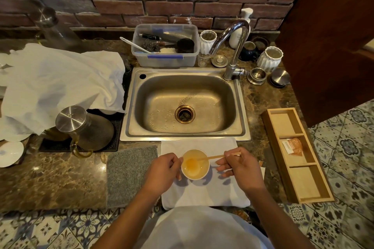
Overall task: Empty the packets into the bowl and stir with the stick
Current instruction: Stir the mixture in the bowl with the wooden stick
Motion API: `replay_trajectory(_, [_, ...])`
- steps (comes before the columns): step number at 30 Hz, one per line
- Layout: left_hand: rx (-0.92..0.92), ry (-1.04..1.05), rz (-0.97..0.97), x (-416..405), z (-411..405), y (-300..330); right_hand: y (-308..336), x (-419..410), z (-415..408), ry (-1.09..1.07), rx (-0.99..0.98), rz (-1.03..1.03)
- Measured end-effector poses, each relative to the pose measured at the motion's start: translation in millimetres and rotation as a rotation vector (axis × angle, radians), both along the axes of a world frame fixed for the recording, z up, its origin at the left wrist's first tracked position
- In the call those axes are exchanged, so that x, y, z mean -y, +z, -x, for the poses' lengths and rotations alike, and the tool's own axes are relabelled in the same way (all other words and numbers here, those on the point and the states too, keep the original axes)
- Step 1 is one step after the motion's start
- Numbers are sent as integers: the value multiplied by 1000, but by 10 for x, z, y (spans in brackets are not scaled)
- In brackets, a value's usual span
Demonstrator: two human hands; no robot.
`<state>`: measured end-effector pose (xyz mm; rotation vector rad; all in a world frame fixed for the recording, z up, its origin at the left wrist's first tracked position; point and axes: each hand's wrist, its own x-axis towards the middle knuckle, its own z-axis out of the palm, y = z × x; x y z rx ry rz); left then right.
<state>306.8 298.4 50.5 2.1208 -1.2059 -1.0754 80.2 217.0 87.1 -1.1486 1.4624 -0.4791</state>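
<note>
Step now: stirring; the packets look already poured in, I think, because the bowl holds yellow stuff
Bowl [195,164]: small and white; it sits on a white cloth [204,188] on the counter, just in front of the sink [185,105]; an orange-yellow puddle lies at the bottom
Stick [214,156]: thin and wooden; tilted; its low end is down in the yellow puddle; its high end pokes out past the right hand
Right hand [236,164]: thumb and first fingers pinch the stick near its top; the other fingers are spread loose
Left hand [164,170]: fingers curled round the side of the bowl, holding it steady
Packets [294,146]: some orange ones lie in the middle part of the wooden tray [309,192], well apart from the bowl; I cannot tell if they are full or empty
Next move: keep the bowl held tight; swirl the stick tip round slowly so nothing slops over the rim; check those packets too
</note>
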Motion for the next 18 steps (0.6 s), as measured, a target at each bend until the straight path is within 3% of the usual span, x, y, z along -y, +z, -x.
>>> replay_trajectory(7, [1,4,-19,2,7,25,-48,2,61,38,18,-155])
replay_trajectory(12, [1,0,-26,5,13,42,-49,-30,51,74,-96,-69])
replay_trajectory(18, [7,-8,-22,4,8,24,42,-32,29,49,-95,42])
